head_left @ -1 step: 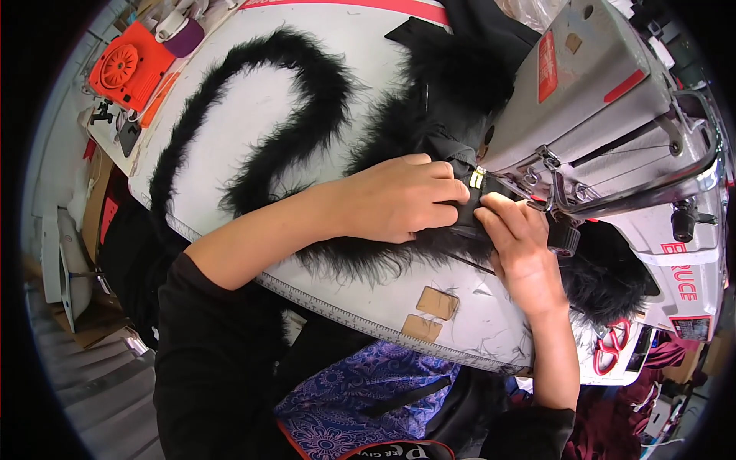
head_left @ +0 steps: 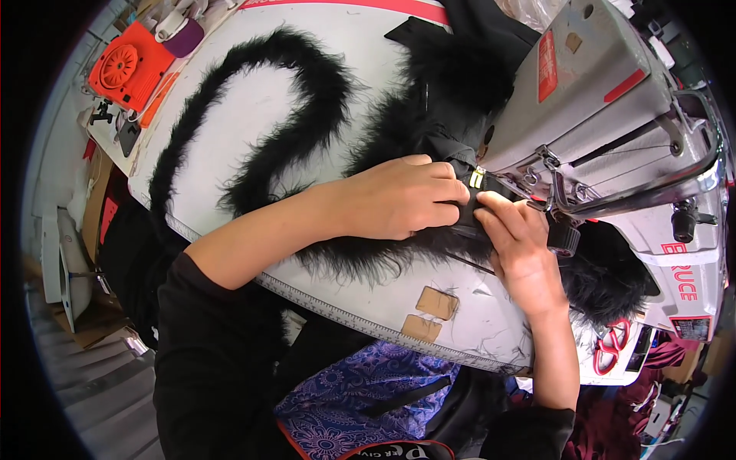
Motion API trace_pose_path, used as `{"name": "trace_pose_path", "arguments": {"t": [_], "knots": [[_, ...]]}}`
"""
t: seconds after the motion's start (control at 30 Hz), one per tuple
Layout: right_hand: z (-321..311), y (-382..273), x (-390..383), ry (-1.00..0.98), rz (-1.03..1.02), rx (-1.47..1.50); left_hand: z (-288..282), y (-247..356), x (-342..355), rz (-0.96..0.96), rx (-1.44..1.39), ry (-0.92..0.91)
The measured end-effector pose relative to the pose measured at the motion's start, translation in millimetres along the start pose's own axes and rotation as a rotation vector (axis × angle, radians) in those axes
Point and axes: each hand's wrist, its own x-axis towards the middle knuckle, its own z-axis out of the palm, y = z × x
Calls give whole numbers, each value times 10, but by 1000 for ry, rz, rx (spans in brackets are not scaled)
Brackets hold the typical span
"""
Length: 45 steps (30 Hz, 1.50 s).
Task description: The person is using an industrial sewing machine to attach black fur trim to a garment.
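Black fabric (head_left: 452, 149) trimmed with fluffy black feathers (head_left: 374, 130) lies under the front of a white sewing machine (head_left: 575, 92). A small pale metal zipper pull (head_left: 477, 177) shows on it. My left hand (head_left: 402, 199) has curled fingers gripping the fabric just left of the pull; its thumb is mostly hidden. My right hand (head_left: 521, 257) pinches the fabric below the pull, beside the metal presser mechanism, with fingertips close to it. The needle area is partly hidden. A long loop of black feather boa (head_left: 253, 54) lies on the white tabletop (head_left: 418, 276) at the left.
An orange fan (head_left: 126, 65) and purple container (head_left: 180, 38) are at the back left. A measuring tape (head_left: 345, 314) runs along the table's front edge. Red-handled scissors (head_left: 613, 345) lie at the right, beside more black feathers (head_left: 606, 268). A chrome rail (head_left: 644, 195) crosses the machine's front.
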Motion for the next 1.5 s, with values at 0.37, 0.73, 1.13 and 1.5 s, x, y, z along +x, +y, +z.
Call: {"name": "trace_pose_path", "arguments": {"t": [0.37, 0.73, 1.13, 1.5], "knots": [[7, 11, 0, -6, 4, -14, 130, -162, -20, 198, -40, 242], [34, -15, 0, -21, 55, 0, 128, -206, -64, 246, 233, 313], [42, -51, 23, -33, 45, -176, 11, 22, -75, -56, 73, 121], [-44, -7, 28, -4, 92, -205, 58, -135, -21, -45, 21, 4]]}}
